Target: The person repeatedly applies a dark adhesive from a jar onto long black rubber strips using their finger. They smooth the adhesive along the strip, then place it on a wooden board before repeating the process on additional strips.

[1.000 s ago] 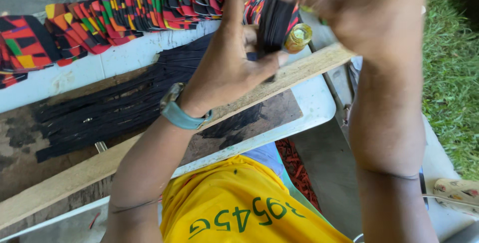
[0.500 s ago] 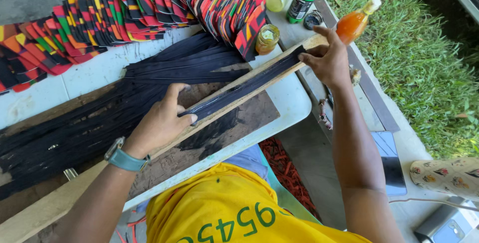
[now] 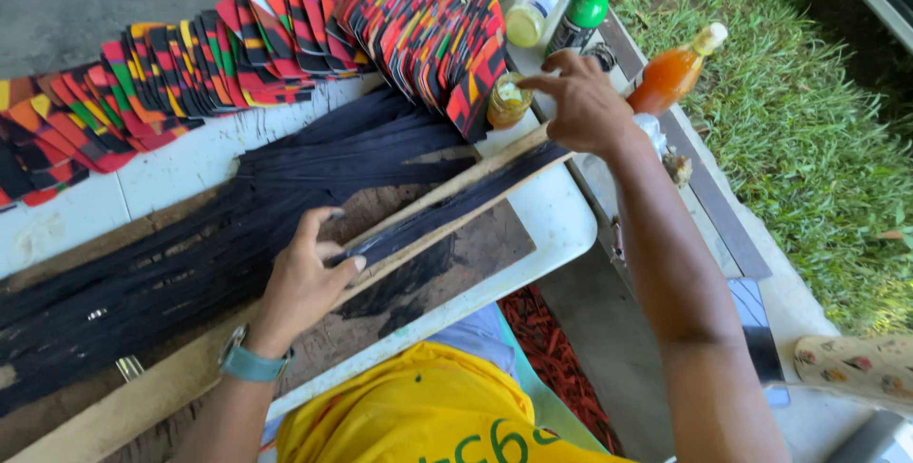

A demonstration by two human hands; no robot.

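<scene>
The left hand presses its spread fingers on a long black strip lying along a wooden batten on the white bench, and the right hand, fingers loosely apart, holds nothing above the far end. The strip looks thin, light and limp, so it is best pinned flat and taken at its ends. I count one batten, four bottles, one small jar; the strips are too many to count.

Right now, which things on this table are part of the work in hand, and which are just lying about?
In use:
left hand pressing the black strip
wooden slat beneath it
right hand at the slat's far end
small yellow jar beside it

Lying about:
patterned fabric pieces
spread black strips
orange bottle
green bottle
</scene>
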